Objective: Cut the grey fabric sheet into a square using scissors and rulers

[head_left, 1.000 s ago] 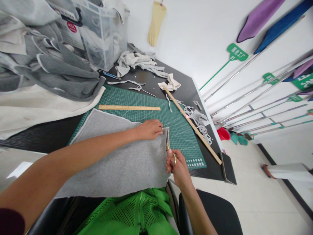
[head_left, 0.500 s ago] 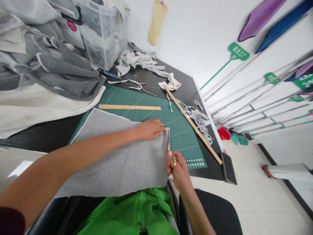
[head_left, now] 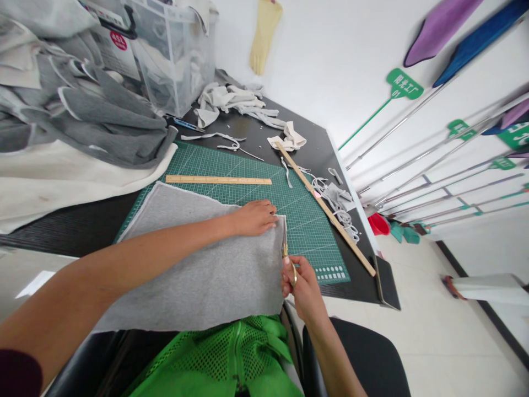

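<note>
A light grey cloth (head_left: pixel 215 275) lies over the near part of a green cutting mat (head_left: pixel 308 220) and hangs past the table's near edge. My left hand (head_left: pixel 257 218) rests flat on the cloth near its upper right corner, fingers extended. Gold-handled scissors (head_left: pixel 293 274) are in my right hand (head_left: pixel 301 281), with their blades at the cloth's right edge. The lower part of the blades is hidden by the cloth. A short wooden ruler (head_left: pixel 219 180) lies on the mat beyond the cloth.
A long wooden ruler (head_left: pixel 326 208) slants across the mat's right side beside grey scraps (head_left: pixel 336 198). Piled grey fabric (head_left: pixel 111 121) and a clear plastic bin (head_left: pixel 173 60) stand at the back left. A dark flat device (head_left: pixel 387 282) sits at the right corner.
</note>
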`<state>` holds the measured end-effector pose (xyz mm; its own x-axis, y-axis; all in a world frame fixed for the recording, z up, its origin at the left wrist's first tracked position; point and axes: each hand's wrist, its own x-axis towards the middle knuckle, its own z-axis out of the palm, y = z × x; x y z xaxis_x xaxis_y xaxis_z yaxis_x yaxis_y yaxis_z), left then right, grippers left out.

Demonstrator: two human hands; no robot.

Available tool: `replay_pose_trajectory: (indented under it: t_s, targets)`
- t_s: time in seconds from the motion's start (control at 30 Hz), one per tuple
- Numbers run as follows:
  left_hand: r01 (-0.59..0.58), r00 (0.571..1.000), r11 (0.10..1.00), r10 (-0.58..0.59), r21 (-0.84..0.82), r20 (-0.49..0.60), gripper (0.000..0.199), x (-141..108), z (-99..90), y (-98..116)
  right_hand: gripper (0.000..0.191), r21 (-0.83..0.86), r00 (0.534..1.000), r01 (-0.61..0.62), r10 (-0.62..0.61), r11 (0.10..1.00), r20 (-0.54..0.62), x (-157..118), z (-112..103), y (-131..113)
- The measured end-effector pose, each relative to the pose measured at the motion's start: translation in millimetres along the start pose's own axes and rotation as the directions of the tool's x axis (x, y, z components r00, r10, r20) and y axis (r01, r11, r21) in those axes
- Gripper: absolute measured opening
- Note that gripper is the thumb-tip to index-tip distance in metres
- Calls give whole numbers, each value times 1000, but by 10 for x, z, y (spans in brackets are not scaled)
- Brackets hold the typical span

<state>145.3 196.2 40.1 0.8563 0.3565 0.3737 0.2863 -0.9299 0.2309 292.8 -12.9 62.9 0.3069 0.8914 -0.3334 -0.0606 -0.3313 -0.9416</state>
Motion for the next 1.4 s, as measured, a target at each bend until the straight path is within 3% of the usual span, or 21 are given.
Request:
replay_pose_trajectory:
  t_s: [0.53,0.8,1.4]
  targets:
    - [1,1000,1000,-1,-17,-10,24,2,10,1,41,15,998,53,-53,998,29,-25,8,52]
    - [3,1000,1000,-3,-14,-4,24,5,-9,4,48,1,1000,-11,11,1000,6,44,-37,14]
    - [9,1000,995,-10,-98,-13,21,17,-23,-25,47,-16,1000,-9,9,1000,-7,171,-8,-87]
